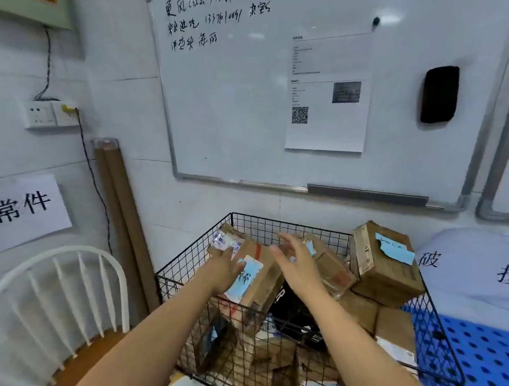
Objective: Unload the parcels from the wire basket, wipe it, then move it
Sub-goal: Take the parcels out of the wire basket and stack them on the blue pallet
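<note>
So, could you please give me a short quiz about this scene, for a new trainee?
1. True or false: the wire basket is already empty.
2. The left hand and the right hand are: A open, over the parcels; B curled into fists; C out of view.
3. Fill in: left of the basket stands a white ____.
Key: 1 false; 2 A; 3 chair.

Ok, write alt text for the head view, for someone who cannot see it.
Two bare hands reach into a black wire basket heaped with brown cardboard parcels, the left hand touching a tilted blue-labelled parcel, the right hand open beside it. A white spindle-back chair stands to the left; a wall-mounted whiteboard hangs behind.
</note>
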